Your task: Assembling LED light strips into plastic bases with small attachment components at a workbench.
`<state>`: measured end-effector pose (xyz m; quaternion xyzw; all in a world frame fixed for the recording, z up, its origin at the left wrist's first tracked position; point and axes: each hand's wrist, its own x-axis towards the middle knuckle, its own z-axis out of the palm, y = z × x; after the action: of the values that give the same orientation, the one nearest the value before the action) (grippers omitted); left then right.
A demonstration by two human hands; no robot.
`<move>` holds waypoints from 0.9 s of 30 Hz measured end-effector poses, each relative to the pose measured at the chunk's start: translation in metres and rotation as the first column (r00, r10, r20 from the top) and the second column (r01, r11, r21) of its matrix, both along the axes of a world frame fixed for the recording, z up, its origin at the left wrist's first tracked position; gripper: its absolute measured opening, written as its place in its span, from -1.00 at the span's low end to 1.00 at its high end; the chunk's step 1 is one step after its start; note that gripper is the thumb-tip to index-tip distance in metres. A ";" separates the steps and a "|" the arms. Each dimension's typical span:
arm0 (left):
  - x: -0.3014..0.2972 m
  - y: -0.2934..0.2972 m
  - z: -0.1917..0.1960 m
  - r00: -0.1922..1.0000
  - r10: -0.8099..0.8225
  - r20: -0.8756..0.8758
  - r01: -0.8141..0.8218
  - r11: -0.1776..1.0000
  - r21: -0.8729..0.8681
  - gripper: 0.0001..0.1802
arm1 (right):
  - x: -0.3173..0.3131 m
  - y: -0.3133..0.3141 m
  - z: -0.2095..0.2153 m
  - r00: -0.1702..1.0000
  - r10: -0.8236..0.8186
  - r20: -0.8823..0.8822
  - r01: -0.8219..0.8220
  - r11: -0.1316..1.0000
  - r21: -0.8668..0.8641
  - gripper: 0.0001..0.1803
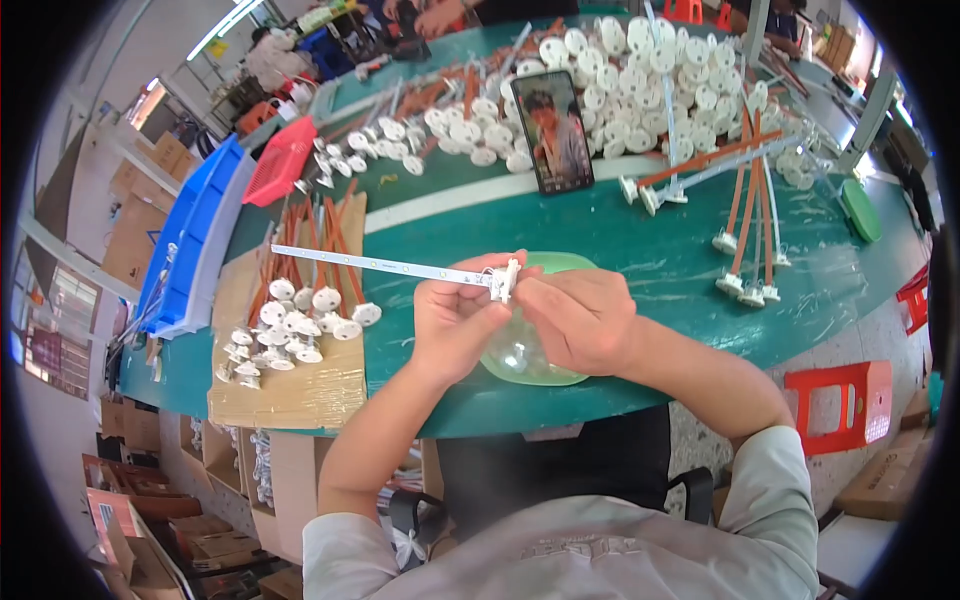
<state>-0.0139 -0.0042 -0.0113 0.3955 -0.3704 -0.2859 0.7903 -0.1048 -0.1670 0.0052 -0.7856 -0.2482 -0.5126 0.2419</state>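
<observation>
LED strip (380, 262) has its white end fitting (507, 281) over the pale-green bowl (543, 379), pinched by the left hand (452, 328); the right hand (585, 318) curls against the fitting, its grip hidden. Bracing the strip and pressing lightly should avoid bending it. Lettering on the grey shirt (640, 560) is too blurred to read

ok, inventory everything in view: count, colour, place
light strip: one, whitish, centre
disc-ended pieces: many, white and brown, across table
phone: one, black, centre
bowl: one, green-rimmed, table front
tray: one, green, right
bin: one or more, blue, left
basket: one, red, left
cardboard sheet: one, brown, left
table: one, green, centre
stools: several, red, right and far
chair: one, black, bottom
boxes: several, brown, floor
co-workers: at least two, dark-clothed, far
left grip: one, bare, holding strip
right grip: one, bare, at strip's end
</observation>
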 end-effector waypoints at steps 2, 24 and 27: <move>0.003 -0.001 0.006 0.974 0.155 0.163 -0.176 0.976 0.125 -0.25 | 0.008 0.000 -0.006 1.000 0.005 0.009 -0.005 1.000 0.031 -0.81; 0.092 0.173 0.095 0.350 -0.574 0.740 -0.935 -0.265 0.237 -0.55 | 0.015 -0.032 0.011 0.988 0.003 -0.154 -0.038 0.974 -0.224 -0.83; 0.085 0.157 0.098 0.270 -0.601 0.752 -0.962 -0.200 0.186 -0.56 | -0.006 -0.047 0.040 0.970 -0.070 -0.235 -0.006 0.952 -0.306 -0.84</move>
<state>0.0707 0.1526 0.0871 0.9590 -0.2335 0.0657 -0.1468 -0.1112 -0.2144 0.0448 -0.8741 -0.2797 -0.3722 0.1384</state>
